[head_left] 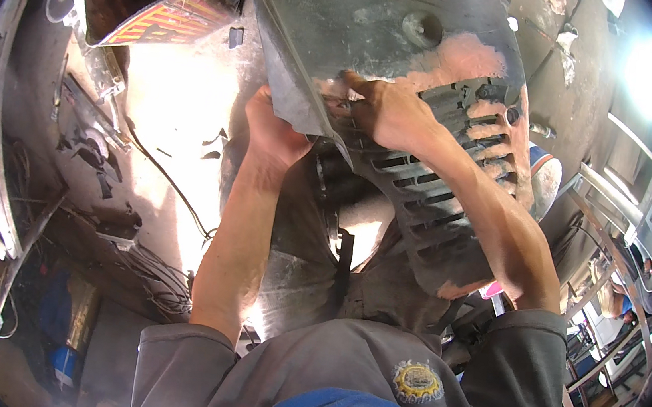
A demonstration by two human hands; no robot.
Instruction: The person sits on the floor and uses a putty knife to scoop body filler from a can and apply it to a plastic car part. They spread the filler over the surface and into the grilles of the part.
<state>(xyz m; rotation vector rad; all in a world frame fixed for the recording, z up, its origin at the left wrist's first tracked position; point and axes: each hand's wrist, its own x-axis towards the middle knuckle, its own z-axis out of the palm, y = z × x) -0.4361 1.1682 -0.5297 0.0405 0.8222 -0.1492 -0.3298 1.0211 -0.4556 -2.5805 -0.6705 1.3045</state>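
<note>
A large dark grey plastic panel [338,24] with slatted openings lies tilted across my lap, patched with pinkish filler [465,57]. My left hand [276,133] is closed around the panel's left edge, its fingertips hidden behind it. On the panel's face, beside a smaller pinkish smear, my right hand [392,113] presses down with the index finger reaching forward. Its other fingers curl under, and whatever they hold, if anything, is hidden. Several slats [493,150] right of this hand also carry filler.
An open box [149,30] with red and yellow stripes stands at upper left. Below it, dark broken scraps [95,149] and a thin black cable [171,186] lie on the sunlit floor. Metal frames [624,197] stand at the right, with another person beyond. Long curved strips line the left rim.
</note>
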